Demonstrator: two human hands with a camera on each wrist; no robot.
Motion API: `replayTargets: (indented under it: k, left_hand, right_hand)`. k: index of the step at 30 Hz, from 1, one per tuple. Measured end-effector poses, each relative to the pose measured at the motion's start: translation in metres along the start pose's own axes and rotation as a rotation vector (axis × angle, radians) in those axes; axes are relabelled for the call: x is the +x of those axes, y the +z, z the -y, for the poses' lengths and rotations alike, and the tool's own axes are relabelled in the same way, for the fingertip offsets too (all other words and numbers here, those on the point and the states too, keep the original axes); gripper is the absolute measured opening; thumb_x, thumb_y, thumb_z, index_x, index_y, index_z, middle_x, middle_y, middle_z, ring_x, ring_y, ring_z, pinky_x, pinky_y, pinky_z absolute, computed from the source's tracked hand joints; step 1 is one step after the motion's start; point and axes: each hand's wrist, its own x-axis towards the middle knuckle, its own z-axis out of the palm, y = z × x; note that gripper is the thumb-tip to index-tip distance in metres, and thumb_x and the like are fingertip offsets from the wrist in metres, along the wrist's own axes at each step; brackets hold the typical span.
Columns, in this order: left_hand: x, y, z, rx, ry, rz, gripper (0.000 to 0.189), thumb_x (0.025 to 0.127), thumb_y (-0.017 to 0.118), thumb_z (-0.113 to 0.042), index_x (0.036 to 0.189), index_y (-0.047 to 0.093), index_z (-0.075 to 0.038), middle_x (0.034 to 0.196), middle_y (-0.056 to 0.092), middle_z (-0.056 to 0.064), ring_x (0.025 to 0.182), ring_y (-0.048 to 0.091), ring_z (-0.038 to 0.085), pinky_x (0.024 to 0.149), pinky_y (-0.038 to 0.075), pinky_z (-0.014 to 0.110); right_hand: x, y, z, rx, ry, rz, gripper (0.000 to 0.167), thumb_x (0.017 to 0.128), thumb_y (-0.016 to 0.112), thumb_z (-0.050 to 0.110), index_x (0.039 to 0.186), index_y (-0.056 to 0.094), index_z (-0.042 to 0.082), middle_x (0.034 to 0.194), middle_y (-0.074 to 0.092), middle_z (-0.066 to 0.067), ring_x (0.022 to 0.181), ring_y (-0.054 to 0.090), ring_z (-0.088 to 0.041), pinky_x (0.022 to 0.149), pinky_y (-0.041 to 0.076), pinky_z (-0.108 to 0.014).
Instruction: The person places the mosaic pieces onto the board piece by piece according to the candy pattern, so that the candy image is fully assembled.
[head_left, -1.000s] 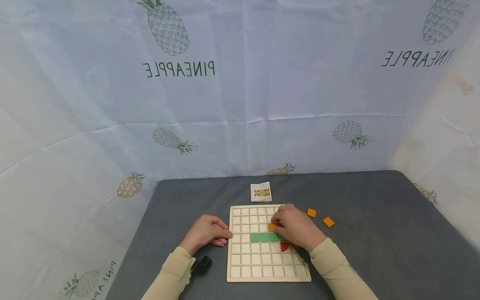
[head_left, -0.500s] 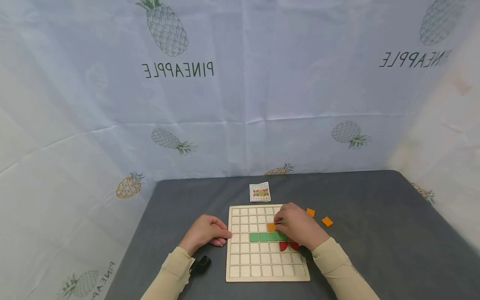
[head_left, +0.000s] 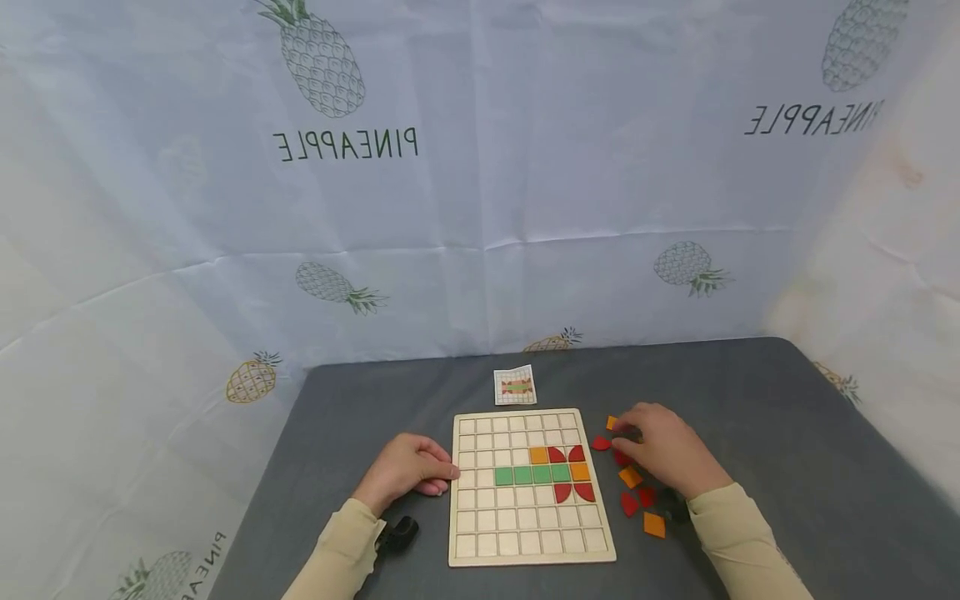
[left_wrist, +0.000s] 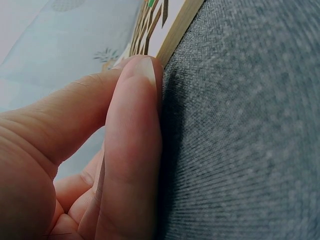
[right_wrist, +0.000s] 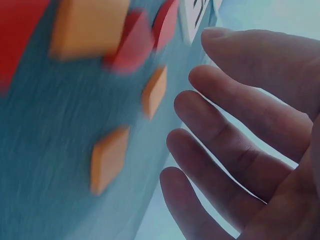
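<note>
A pale wooden grid board (head_left: 510, 521) lies on the dark table. My left hand (head_left: 408, 467) pinches its left edge between thumb and index finger; the left wrist view shows those fingertips at the board's side (left_wrist: 177, 37). Set in the grid are a row of green square tiles (head_left: 522, 476), orange tiles (head_left: 539, 456) and several red quarter-round tiles (head_left: 585, 492). My right hand (head_left: 663, 442) hovers right of the board with spread, slightly bent fingers and nothing between them. Loose orange tiles (right_wrist: 110, 160) and red tiles (right_wrist: 135, 45) lie beneath it, partly hidden in the head view.
Behind the board lies a small card (head_left: 515, 386) printed with a coloured grid pattern. More loose tiles, such as an orange square (head_left: 654, 525) and a red piece (head_left: 629, 503), lie nearer the right forearm. A pineapple-print curtain (head_left: 450, 208) surrounds the table.
My right hand has left the board and moved right over the loose tiles, uncovering the orange and red tiles at the row's right end. The left hand keeps its hold on the board.
</note>
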Motion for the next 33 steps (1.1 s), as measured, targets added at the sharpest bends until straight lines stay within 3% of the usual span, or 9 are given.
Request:
replayTargets:
  k: [8,19,25,33]
  left_hand:
    - [-0.001,-0.003,0.002,0.007,-0.003,-0.012,0.033,0.082,0.096,-0.021,0.101,0.077,-0.002,0.081,0.08,0.007,0.067,0.076,0.011,0.065,0.067,0.03]
    - [-0.001,-0.002,0.002,0.002,-0.012,-0.017,0.035,0.081,0.097,-0.022,0.101,0.076,-0.002,0.08,0.08,0.006,0.067,0.076,0.01,0.065,0.067,0.029]
    - [-0.001,-0.001,0.001,0.002,-0.005,-0.007,0.033,0.082,0.096,-0.021,0.101,0.077,-0.002,0.081,0.08,0.006,0.067,0.076,0.011,0.065,0.067,0.03]
    - [0.0,0.0,0.0,-0.007,-0.001,-0.001,0.032,0.082,0.096,-0.019,0.1,0.077,-0.001,0.081,0.08,0.007,0.067,0.076,0.011,0.065,0.067,0.03]
  right_hand:
    - [-0.005,-0.014,-0.024,-0.015,0.087,-0.015,0.021,0.092,0.088,0.021,0.108,0.082,0.009,0.107,0.077,-0.009,0.101,0.072,-0.035,0.087,0.062,-0.059]
    - [-0.004,-0.017,-0.043,0.008,0.243,0.049,0.044,0.087,0.091,0.037,0.112,0.08,0.002,0.109,0.078,-0.016,0.099,0.073,-0.036,0.086,0.063,-0.058]
    - [-0.005,-0.018,-0.042,0.008,0.278,0.092,0.039,0.088,0.091,0.035,0.106,0.08,0.003,0.103,0.078,-0.013,0.091,0.072,-0.029,0.08,0.063,-0.055]
    - [-0.007,-0.014,-0.041,-0.008,0.275,0.074,0.031,0.09,0.089,0.027,0.105,0.081,0.001,0.102,0.078,-0.015,0.09,0.072,-0.031,0.079,0.063,-0.056]
